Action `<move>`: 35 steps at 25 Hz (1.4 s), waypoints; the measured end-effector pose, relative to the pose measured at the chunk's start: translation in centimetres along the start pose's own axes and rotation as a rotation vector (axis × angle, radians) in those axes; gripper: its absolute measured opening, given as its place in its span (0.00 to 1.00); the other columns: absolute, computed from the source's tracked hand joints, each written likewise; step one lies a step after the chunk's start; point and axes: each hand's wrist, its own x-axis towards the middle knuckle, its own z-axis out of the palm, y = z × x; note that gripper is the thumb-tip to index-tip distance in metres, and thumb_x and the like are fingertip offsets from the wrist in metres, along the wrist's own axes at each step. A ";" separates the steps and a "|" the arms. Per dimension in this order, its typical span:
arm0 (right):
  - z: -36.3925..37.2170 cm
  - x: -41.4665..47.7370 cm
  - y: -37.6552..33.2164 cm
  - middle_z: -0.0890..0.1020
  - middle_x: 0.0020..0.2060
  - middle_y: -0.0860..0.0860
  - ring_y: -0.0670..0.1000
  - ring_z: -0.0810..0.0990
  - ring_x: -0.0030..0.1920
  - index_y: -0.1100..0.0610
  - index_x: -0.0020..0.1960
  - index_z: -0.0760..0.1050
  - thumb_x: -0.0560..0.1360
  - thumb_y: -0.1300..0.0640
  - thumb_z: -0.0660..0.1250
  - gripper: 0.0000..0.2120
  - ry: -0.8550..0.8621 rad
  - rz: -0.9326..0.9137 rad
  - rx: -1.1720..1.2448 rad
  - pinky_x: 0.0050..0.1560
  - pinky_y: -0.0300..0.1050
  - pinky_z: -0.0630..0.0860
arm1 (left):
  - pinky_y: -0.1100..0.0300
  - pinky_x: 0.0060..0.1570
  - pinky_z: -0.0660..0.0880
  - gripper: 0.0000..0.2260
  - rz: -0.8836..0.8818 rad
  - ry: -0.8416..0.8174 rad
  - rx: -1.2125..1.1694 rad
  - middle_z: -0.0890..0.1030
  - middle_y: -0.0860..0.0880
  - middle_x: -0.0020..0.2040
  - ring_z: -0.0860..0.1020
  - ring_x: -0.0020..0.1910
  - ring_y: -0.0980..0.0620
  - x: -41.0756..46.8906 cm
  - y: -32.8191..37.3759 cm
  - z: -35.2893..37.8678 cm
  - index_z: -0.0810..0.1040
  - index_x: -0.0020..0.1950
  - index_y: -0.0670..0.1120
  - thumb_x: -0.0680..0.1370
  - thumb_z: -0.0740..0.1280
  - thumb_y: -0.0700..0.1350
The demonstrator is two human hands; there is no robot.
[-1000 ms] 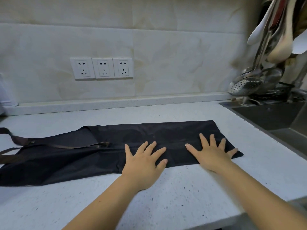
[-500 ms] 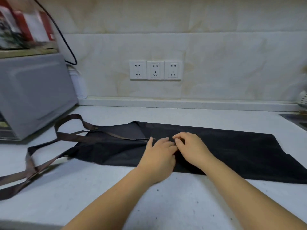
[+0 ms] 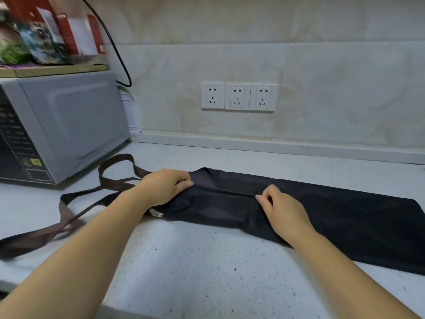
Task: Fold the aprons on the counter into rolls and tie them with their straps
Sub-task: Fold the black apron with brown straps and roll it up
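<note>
A black apron (image 3: 340, 217) lies folded into a long band across the white speckled counter (image 3: 207, 272). Its brown straps (image 3: 76, 217) trail off to the left in loops. My left hand (image 3: 164, 186) rests on the apron's left end near the straps, its fingers curled onto a fold of the cloth. My right hand (image 3: 284, 209) sits near the middle of the band, with thumb and fingers pinching the folded edge. A small white tag (image 3: 156, 213) shows under my left wrist.
A grey microwave (image 3: 59, 127) stands at the left, with boxes and packets (image 3: 50, 31) on a board on top and a black cable (image 3: 117, 47) behind. Three wall sockets (image 3: 238, 96) sit on the tiled backsplash. The counter's front edge is near the bottom left.
My hands, close together near the apron's middle half a second ago, have spread apart: the left went to the strap end, the right stayed on the fold. The view has swung left.
</note>
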 end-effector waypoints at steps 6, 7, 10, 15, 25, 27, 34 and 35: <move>1.6 0.3 -0.2 0.75 0.43 0.44 0.50 0.70 0.48 0.49 0.46 0.67 0.80 0.43 0.56 0.10 0.014 -0.046 -0.316 0.48 0.45 0.68 | 0.51 0.46 0.72 0.12 -0.090 0.372 0.440 0.79 0.50 0.48 0.76 0.49 0.46 0.3 0.8 4.1 0.79 0.52 0.52 0.77 0.66 0.59; 1.6 0.3 -0.2 0.75 0.44 0.44 0.50 0.70 0.49 0.49 0.47 0.67 0.80 0.43 0.56 0.10 0.020 -0.044 -0.322 0.49 0.45 0.68 | 0.46 0.54 0.72 0.13 -0.080 0.483 0.411 0.78 0.50 0.53 0.75 0.54 0.45 -0.4 1.5 4.8 0.79 0.56 0.52 0.76 0.67 0.57; 1.6 0.5 0.2 0.75 0.45 0.43 0.49 0.71 0.50 0.48 0.47 0.67 0.80 0.43 0.57 0.09 0.036 -0.049 -0.304 0.50 0.45 0.68 | 0.32 0.70 0.48 0.23 -0.135 0.271 0.098 0.63 0.53 0.75 0.56 0.76 0.47 -2.5 4.0 5.4 0.65 0.72 0.62 0.78 0.55 0.66; 1.4 0.4 1.3 0.74 0.43 0.43 0.49 0.69 0.48 0.47 0.47 0.68 0.77 0.40 0.59 0.10 -0.024 -0.076 -0.214 0.49 0.45 0.66 | 0.27 0.67 0.34 0.40 -0.344 -0.128 0.117 0.43 0.54 0.81 0.38 0.79 0.48 -4.5 0.3 5.6 0.44 0.77 0.65 0.68 0.40 0.79; 0.6 0.4 3.0 0.73 0.43 0.40 0.47 0.69 0.49 0.42 0.48 0.70 0.75 0.37 0.60 0.10 -0.072 -0.087 -0.151 0.50 0.44 0.65 | 0.55 0.62 0.68 0.14 -0.375 0.425 -0.097 0.78 0.48 0.62 0.73 0.62 0.47 -6.3 -10.4 4.1 0.79 0.62 0.47 0.81 0.62 0.51; 0.7 0.4 3.2 0.73 0.44 0.40 0.47 0.69 0.50 0.42 0.48 0.70 0.75 0.37 0.60 0.10 -0.074 -0.086 -0.147 0.50 0.44 0.65 | 0.57 0.52 0.69 0.10 -0.368 0.486 -0.090 0.78 0.49 0.55 0.74 0.55 0.49 -7.1 -11.0 3.6 0.80 0.56 0.48 0.79 0.66 0.51; 0.6 0.4 3.2 0.73 0.45 0.41 0.47 0.69 0.51 0.43 0.49 0.70 0.76 0.37 0.60 0.10 -0.071 -0.078 -0.155 0.51 0.44 0.65 | 0.47 0.60 0.71 0.14 -0.514 0.261 0.099 0.74 0.47 0.63 0.70 0.62 0.43 -4.8 -8.4 2.2 0.76 0.63 0.51 0.78 0.65 0.43; 0.6 0.3 3.2 0.73 0.45 0.41 0.48 0.69 0.51 0.43 0.49 0.70 0.76 0.37 0.60 0.10 -0.072 -0.076 -0.161 0.51 0.44 0.65 | 0.47 0.61 0.71 0.17 -0.481 0.284 0.170 0.74 0.48 0.64 0.69 0.64 0.44 -4.4 -6.2 2.2 0.75 0.65 0.53 0.77 0.63 0.42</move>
